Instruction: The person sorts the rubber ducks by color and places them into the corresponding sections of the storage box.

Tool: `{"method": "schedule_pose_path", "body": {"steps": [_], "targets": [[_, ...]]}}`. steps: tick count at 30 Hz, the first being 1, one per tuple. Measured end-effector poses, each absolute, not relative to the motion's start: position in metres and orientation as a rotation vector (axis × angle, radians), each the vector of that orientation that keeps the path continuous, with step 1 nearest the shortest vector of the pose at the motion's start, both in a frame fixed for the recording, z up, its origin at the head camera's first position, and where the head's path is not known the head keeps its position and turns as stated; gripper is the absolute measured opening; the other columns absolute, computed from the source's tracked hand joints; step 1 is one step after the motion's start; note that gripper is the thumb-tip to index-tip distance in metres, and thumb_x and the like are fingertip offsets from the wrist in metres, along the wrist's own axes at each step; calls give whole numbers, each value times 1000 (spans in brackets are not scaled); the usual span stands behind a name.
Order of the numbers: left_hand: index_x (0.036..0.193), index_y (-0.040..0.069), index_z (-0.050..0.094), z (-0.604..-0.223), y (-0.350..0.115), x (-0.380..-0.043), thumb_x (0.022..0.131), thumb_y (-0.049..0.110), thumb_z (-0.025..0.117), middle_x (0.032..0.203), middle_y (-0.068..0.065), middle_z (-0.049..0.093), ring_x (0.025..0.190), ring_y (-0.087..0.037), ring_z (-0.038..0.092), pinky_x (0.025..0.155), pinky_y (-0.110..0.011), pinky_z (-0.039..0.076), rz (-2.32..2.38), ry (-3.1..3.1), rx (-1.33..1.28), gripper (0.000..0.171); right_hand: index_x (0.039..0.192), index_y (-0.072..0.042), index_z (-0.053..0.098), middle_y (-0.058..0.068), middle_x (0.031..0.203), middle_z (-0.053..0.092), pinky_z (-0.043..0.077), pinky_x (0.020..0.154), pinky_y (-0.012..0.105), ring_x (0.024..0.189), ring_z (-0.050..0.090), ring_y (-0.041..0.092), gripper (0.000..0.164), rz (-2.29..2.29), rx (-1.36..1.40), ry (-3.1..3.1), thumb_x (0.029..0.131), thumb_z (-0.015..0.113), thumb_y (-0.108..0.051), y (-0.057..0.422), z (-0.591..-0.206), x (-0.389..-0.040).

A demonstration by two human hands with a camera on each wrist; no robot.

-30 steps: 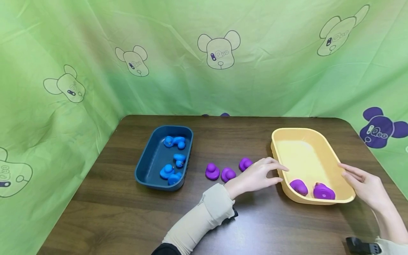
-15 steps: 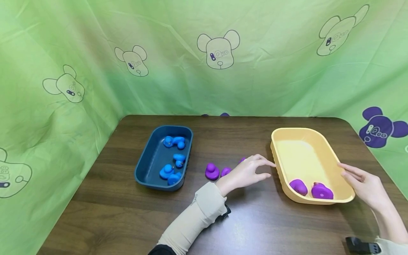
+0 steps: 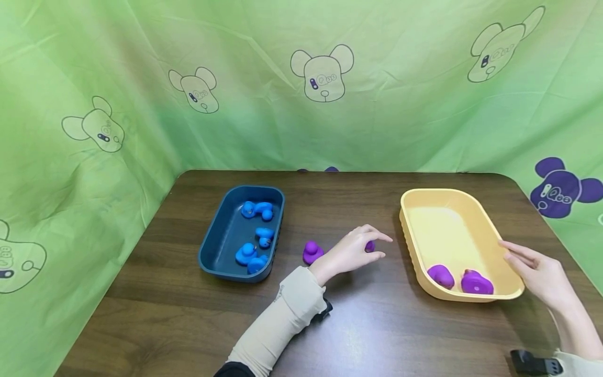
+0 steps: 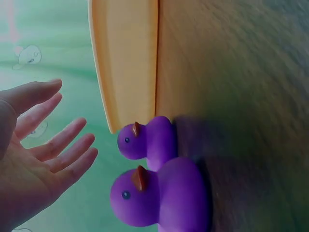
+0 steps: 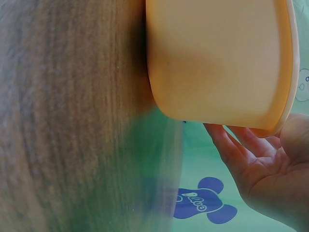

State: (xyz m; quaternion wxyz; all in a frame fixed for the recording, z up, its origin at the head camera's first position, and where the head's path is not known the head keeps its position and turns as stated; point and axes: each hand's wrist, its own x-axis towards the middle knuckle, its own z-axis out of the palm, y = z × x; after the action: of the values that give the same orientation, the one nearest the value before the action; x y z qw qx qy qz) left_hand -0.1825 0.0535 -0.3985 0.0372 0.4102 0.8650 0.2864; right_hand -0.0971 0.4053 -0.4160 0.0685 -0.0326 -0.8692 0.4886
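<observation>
My left hand (image 3: 350, 251) hovers over the purple rubber ducks on the table, thumb and fingers apart and holding nothing. One purple duck (image 3: 312, 252) sits left of it; another purple duck (image 3: 370, 246) shows between thumb and fingers. In the left wrist view, a nearer duck (image 4: 183, 198) and a farther duck (image 4: 161, 140) stand apart from the fingers. My right hand (image 3: 542, 272) holds the right rim of a yellow tray (image 3: 452, 195), fingers against its outer wall and thumb at the rim. Inside lie two purple ducks, one rounded duck (image 3: 441, 276) and a sideways duck (image 3: 477, 283).
At the left stands a dark blue tray (image 3: 214, 230) holding several blue rubber ducks (image 3: 246, 253). The brown wooden table (image 3: 165, 314) carries everything. A green curtain (image 3: 245, 131) with bear-like drawings hangs behind and beside the table.
My left hand has moved left, from over the yellow tray's left rim to above the purple ducks. The right hand stays on the tray's rim.
</observation>
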Motion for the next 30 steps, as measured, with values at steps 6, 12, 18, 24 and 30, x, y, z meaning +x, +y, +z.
{"method": "schedule_pose_path", "body": {"steps": [6, 12, 18, 24, 30], "targets": [[119, 19, 56, -401, 49, -186, 85, 24, 59, 114, -1, 51, 105, -9, 44, 90, -18, 32, 867, 2655, 1235, 34, 117, -33, 57, -41, 84, 49, 36, 59, 2, 74, 45, -24, 34, 1446, -135, -2623, 89, 52, -13, 406, -419, -98], [119, 17, 56, -403, 47, -190, 84, 23, 60, 116, -4, 50, 107, -11, 45, 90, -18, 33, 860, 2657, 1216, 35, 123, -28, 53, -43, 85, 47, 37, 60, 3, 76, 44, -24, 35, 1374, -132, -2664, 89, 53, -19, 421, -436, -104], [120, 17, 55, -403, 46, -193, 84, 22, 60, 118, -4, 49, 110, -12, 44, 91, -18, 32, 829, 2657, 1190, 37, 123, -28, 53, -43, 85, 48, 37, 60, 3, 75, 45, -24, 35, 1371, -148, -2660, 90, 52, -19, 420, -436, -103], [122, 15, 53, -405, 45, -198, 83, 19, 62, 119, -5, 49, 110, -11, 45, 91, -18, 33, 798, 2643, 1185, 40, 117, -34, 56, -42, 84, 48, 36, 59, 2, 75, 44, -24, 34, 1418, -123, -2637, 90, 52, -15, 406, -419, -98], [123, 14, 52, -407, 45, -203, 84, 18, 61, 118, -6, 50, 109, -11, 45, 90, -18, 34, 766, 2622, 1160, 41, 114, -35, 57, -42, 85, 48, 36, 59, 2, 74, 45, -24, 34, 1462, -90, -2617, 89, 52, -13, 404, -415, -97]]}}
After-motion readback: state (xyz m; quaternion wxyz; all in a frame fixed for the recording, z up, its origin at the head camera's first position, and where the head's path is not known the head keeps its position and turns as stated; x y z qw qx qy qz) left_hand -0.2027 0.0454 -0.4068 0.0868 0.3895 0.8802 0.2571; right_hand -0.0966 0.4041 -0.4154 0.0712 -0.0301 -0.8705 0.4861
